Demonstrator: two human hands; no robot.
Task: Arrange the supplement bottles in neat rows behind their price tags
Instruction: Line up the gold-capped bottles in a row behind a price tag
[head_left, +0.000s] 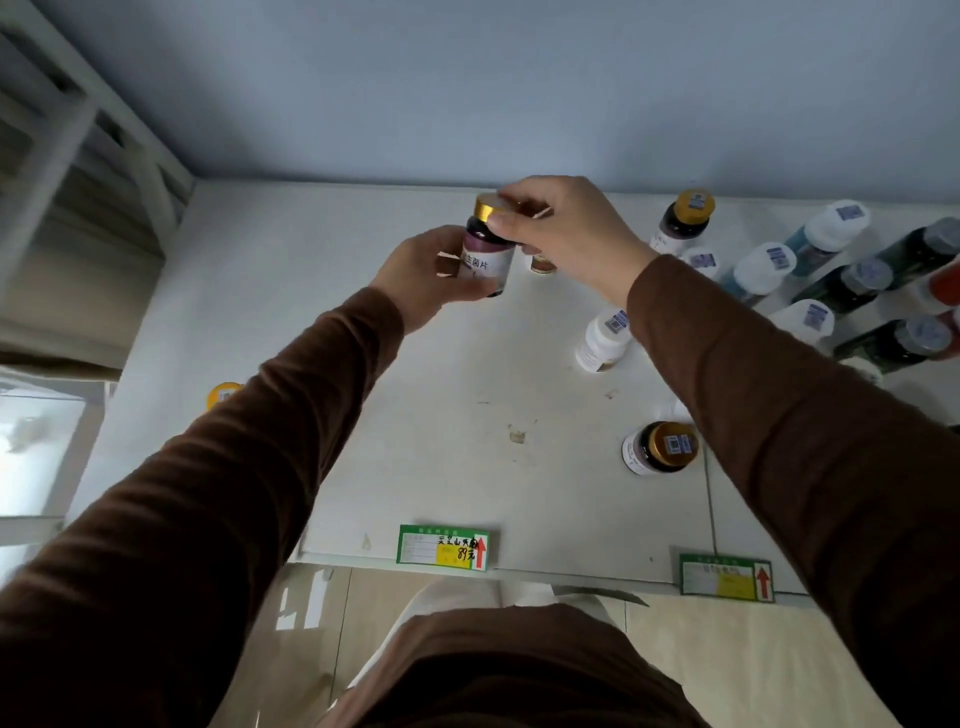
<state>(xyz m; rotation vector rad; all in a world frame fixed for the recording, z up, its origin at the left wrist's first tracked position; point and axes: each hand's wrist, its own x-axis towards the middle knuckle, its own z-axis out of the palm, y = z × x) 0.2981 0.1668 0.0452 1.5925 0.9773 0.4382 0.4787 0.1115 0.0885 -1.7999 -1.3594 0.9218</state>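
My left fingers (451, 244) curl round the body of a dark gold-capped bottle (487, 249), and my right hand (563, 228) pinches its cap from above, so both hold it raised over the back of the white shelf (415, 415). I judge I'm mid-placement: next I must set it upright, lined up behind the green price tag (444, 546). Other bottles (660, 448) stand scattered to the right, still unsorted.

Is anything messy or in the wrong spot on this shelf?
Yes. The bottles are scattered, not in rows: a gold-capped bottle and a white bottle stand alone mid-shelf, far behind the price tags. Brownish stains mark the shelf.
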